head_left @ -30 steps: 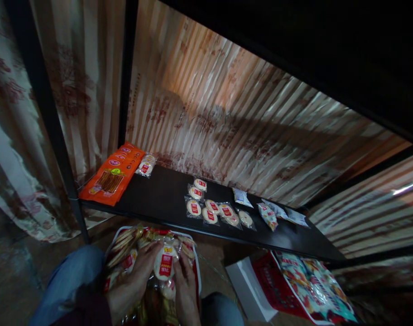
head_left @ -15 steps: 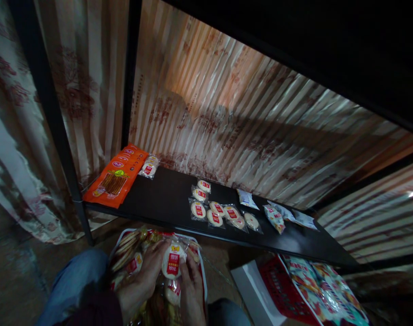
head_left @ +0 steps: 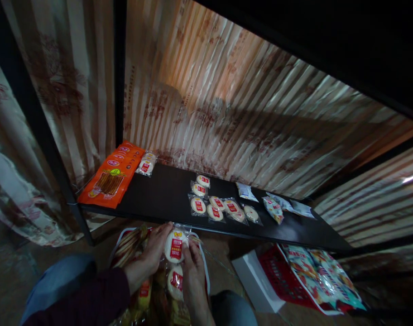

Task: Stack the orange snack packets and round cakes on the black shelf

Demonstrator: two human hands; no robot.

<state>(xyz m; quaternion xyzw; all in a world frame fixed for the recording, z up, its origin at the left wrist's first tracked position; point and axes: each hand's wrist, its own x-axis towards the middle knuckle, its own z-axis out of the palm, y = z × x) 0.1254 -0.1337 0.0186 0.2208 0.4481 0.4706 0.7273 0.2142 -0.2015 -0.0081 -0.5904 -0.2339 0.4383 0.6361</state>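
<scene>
Between my two hands is a clear packet of round white rice crackers (head_left: 175, 246) with a red label, held just in front of the shelf edge. My left hand (head_left: 155, 249) grips its left side, and my right hand (head_left: 194, 269) pinches the right side. Beneath them stands a white-rimmed basket (head_left: 206, 283) full of wrapped snacks. Another cracker packet (head_left: 175, 281) shows below the held one. Several similar cracker packets (head_left: 216, 212) lie grouped on the black shelf (head_left: 165, 192).
Orange snack bags (head_left: 109, 181) lie at the shelf's left end, beside a small stack of cracker packets (head_left: 146, 164). Small pale bags (head_left: 273, 208) lie to the right. On the floor are a white box (head_left: 257, 283) and a red basket (head_left: 284, 287) of colourful bags. A dark upper shelf (head_left: 328, 36) overhangs.
Both hands have lifted the cracker packet slightly, up toward the shelf edge. More of the packet lying below it now shows. The view has shifted a little.
</scene>
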